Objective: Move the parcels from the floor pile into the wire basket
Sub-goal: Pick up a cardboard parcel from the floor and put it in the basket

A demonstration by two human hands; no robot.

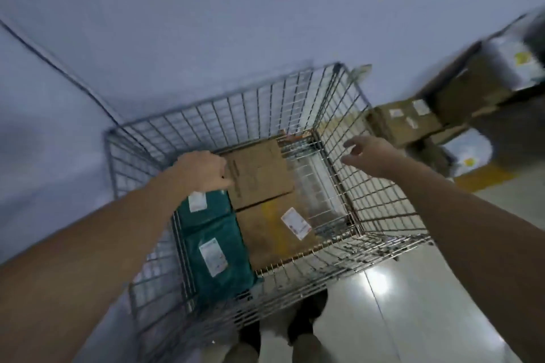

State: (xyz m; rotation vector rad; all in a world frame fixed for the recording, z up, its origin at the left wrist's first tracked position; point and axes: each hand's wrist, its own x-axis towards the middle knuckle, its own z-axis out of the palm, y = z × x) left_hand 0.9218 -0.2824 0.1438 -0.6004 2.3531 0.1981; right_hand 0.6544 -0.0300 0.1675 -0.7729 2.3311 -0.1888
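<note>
Head view: pale glossy floor [413, 289] meets blue-grey wall [206, 23]. Wire basket [265, 97] holds boxes [259, 174] and teal bags [215, 247]. Left hand [203, 171] grips one box; right hand [368, 153] hangs loose-fingered. Parcel pile [413, 124] lies right.

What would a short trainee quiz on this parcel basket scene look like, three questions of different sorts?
1. True or false: the wire basket holds no parcels yet.
2. What colour are the two soft mailers inside? A red, B teal, C white.
3. Which hand touches the far cardboard box?

Key:
1. False: two boxes and two mailers lie inside.
2. B.
3. The left hand; the right hand hangs open above the basket, holding nothing. More boxes wait on the floor at right.
</note>
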